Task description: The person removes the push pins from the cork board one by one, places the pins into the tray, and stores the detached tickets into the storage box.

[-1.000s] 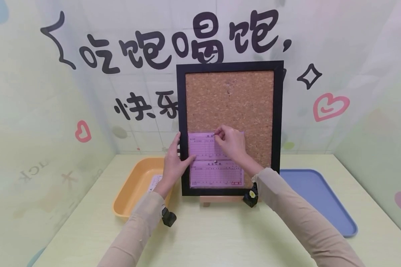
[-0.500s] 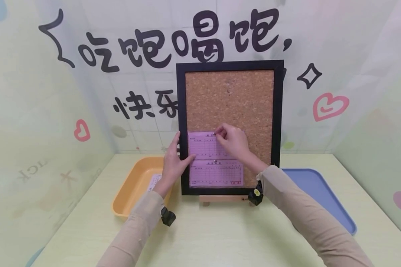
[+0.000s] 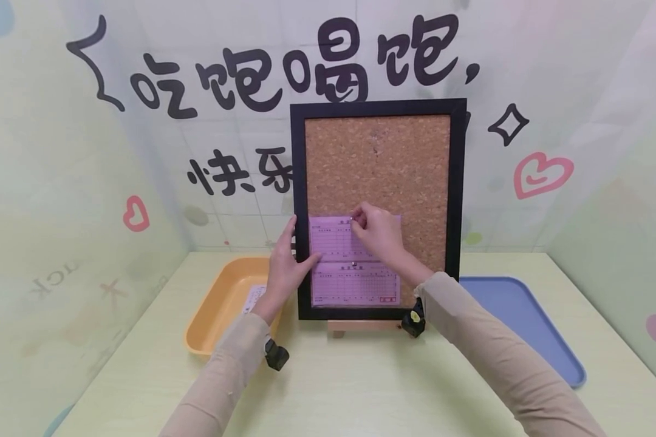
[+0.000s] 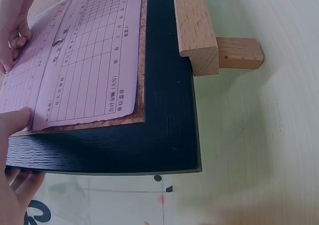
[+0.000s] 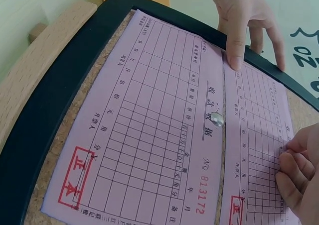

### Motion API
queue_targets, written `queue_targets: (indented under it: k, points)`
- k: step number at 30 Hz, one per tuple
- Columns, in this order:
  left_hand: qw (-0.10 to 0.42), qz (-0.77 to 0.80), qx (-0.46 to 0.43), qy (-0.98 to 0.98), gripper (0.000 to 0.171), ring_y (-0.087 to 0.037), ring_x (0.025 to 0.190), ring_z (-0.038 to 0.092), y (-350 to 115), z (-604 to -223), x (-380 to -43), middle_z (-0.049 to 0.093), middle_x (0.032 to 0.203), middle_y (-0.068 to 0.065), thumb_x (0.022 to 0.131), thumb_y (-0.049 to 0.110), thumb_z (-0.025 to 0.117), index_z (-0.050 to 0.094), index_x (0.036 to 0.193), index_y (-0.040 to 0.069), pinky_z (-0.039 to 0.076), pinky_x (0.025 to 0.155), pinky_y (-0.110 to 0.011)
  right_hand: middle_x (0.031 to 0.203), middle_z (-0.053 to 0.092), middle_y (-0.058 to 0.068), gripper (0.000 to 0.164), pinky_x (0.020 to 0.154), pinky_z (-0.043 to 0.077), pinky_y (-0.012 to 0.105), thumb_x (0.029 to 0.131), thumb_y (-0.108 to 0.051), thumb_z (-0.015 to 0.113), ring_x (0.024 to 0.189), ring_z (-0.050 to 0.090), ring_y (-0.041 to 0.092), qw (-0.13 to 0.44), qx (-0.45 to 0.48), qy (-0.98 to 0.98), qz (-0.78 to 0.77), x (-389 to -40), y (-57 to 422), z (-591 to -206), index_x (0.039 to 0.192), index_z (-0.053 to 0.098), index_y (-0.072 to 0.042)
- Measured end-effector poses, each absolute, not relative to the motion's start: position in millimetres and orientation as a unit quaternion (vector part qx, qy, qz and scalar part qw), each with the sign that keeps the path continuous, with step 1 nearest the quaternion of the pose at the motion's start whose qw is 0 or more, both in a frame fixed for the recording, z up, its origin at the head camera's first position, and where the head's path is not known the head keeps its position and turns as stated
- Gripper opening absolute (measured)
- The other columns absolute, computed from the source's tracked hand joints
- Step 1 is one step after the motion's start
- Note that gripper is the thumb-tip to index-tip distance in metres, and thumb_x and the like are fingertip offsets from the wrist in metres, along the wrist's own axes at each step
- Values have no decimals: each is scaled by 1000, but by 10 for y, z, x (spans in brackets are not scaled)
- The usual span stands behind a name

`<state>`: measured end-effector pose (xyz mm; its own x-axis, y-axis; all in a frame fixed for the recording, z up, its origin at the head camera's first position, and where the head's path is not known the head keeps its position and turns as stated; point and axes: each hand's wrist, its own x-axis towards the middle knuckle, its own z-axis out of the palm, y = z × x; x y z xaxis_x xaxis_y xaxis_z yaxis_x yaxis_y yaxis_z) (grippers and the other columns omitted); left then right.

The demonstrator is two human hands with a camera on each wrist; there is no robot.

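Left hand (image 3: 287, 264) clamped on the left side of the black frame (image 3: 300, 182), thumb on the lower left corner of the upper receipt (image 3: 328, 240) and fingers behind; right hand (image 3: 379, 233), fingertips together, seems to pinch a small shiny tack (image 3: 351, 220) at that receipt's top middle, though the fingers hide it in the right wrist view. Nearest is the pale wood-grain table (image 3: 339, 382), then the wooden easel ledge (image 3: 366, 325) under the frame's bottom edge. To the left sits an orange tray (image 3: 218, 315) holding a paper slip (image 3: 255, 296); to the right, a blue tray (image 3: 516, 315). Between them the corkboard (image 3: 377, 164) stands upright, bearing the lower receipt (image 3: 355, 286), fixed near its top edge by a domed metal tack (image 5: 217, 119), with the upper receipt just above. Farthest is the lettered wall (image 3: 240, 133). Tacking the upper receipt looks like the step in hand; the next move would call for a firm, straight press, the frame braced, then a gentle release so the paper stays square.
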<state>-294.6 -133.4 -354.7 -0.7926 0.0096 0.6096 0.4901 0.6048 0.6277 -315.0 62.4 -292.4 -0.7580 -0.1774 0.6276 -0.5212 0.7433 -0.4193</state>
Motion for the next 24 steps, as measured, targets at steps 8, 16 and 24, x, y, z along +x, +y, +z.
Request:
queue_targets:
  k: [8, 16, 24]
  points:
    - [290, -419, -150, -847, 86, -28, 93, 56, -1336, -3554, -2952, 45, 132, -14, 74, 13, 75, 24, 144, 10, 51, 79, -35, 67, 62, 2, 8, 52, 43, 27, 79, -8, 61, 58, 54, 14, 293, 203, -886, 297, -3154, 619, -2946, 86, 64, -6]
    - [292, -423, -153, -844, 85, -28, 93, 56, -1334, -3547, -2946, 45, 132, -15, 74, 12, 74, 24, 143, 8, 51, 79, -35, 68, 62, 2, 8, 52, 42, 27, 80, -8, 60, 58, 53, 14, 296, 209, -880, 308, -3158, 635, -2954, 87, 64, -6]
    - [287, -421, -151, -847, 86, -28, 93, 56, -1341, -3552, -2947, 43, 134, -15, 75, 13, 74, 24, 144, 10, 51, 79, -35, 69, 63, 3, 8, 52, 42, 27, 80, -7, 60, 58, 54, 14, 299, 216, -876, 311, -3158, 657, -2968, 86, 64, -6]
